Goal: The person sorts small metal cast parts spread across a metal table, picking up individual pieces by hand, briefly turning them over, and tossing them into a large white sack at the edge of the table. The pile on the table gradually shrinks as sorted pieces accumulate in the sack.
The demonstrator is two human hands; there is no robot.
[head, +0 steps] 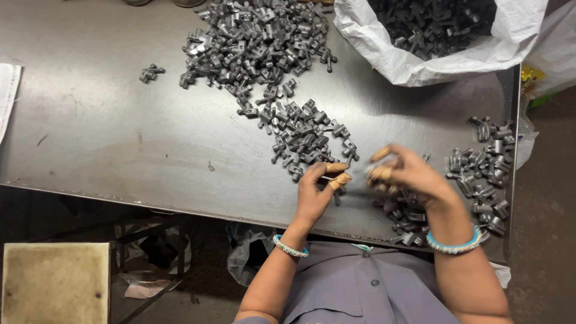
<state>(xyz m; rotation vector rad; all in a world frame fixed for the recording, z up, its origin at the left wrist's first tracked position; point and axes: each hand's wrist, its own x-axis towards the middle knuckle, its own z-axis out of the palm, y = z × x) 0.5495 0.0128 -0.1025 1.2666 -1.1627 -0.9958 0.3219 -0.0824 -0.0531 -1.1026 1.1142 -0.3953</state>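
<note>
Pinching a small grey metal part [333, 178] between taped fingertips, my left hand [316, 191] sits at the near edge of the steel table [108, 138]. My right hand [408, 174] blurs over the near-right pile [480, 174]; I cannot tell its grip.

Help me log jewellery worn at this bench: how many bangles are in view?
2: one pale bangle on the left wrist, one turquoise bangle on the right wrist. More could be hidden under the wrists.
</note>
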